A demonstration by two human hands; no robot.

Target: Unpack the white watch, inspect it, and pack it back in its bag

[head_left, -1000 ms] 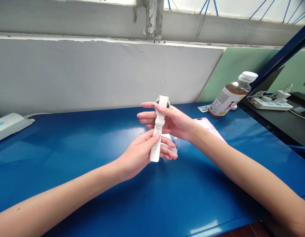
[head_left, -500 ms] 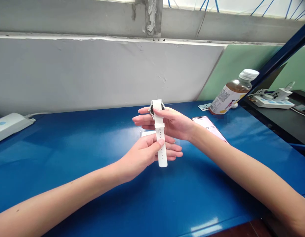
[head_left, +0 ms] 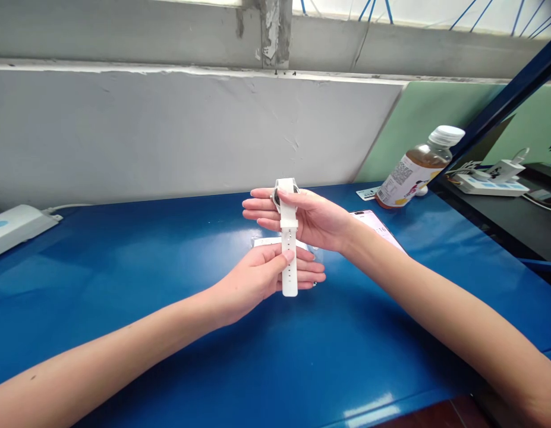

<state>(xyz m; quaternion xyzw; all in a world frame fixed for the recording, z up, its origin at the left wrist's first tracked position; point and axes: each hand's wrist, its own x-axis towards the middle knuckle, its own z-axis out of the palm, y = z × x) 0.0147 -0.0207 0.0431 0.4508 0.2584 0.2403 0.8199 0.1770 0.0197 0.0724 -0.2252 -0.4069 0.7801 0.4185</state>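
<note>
Between my two hands hangs a white wristwatch (head_left: 289, 221), its punched strap pointing down toward me and its round case at the top. My left hand (head_left: 261, 270) pinches the lower strap, thumb in front and straight fingers behind it. My right hand (head_left: 313, 217) grips the upper end near the case, with its thumb over the strap and its fingers stretched out to the left behind. Part of the watch case is covered by the strap and thumb. A white item in clear wrapping (head_left: 260, 241) lies on the table behind my hands, mostly hidden.
The blue table (head_left: 145, 267) meets a white wall (head_left: 168, 131). To the right are a phone (head_left: 377, 226), a white card (head_left: 367, 194) and a drink bottle (head_left: 413, 169). Power strips stand at the far left (head_left: 21, 229) and far right (head_left: 491, 183).
The watch's lower strap end has swung slightly up and left, and the strap hangs straighter. My right fingers are spread a little more. Both hands keep their hold.
</note>
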